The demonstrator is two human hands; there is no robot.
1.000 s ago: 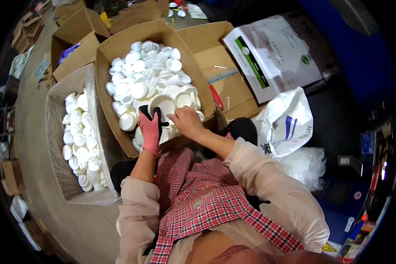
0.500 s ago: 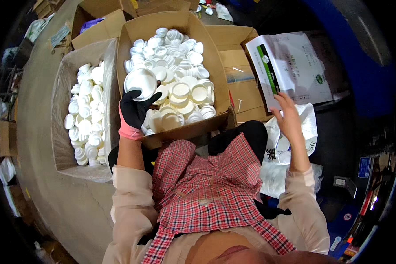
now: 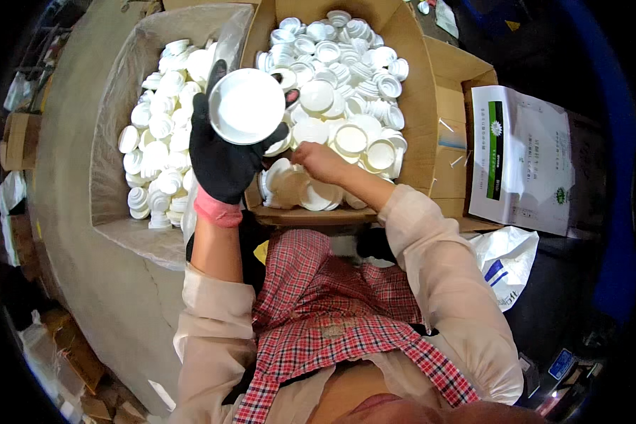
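Observation:
A round white plastic lid (image 3: 247, 106), its hollow side facing up, rests in my left hand (image 3: 222, 162). That hand wears a black glove with a pink cuff, and its fingers wrap round the lid's edge. Just below and right of the lid, my bare right hand (image 3: 323, 162) has its fingers curled together in a pinch. What they hold, if anything, is hidden. Both hands are over the near left part of a cardboard box (image 3: 418, 92) heaped with white lids (image 3: 346, 139).
On the left stands a box with a clear plastic liner (image 3: 109, 169), holding more white lids (image 3: 159, 127). To the right, an open carton (image 3: 449, 85) contains a few thin white sticks (image 3: 458, 160). Beside it are a white printed sheet (image 3: 526, 162) and a white bag (image 3: 509, 258).
My right hand has moved left from beside the printed sheet to the lid, its fingers closing. My left hand has brought the lid nearer. The whole view has shifted, with boxes now further right.

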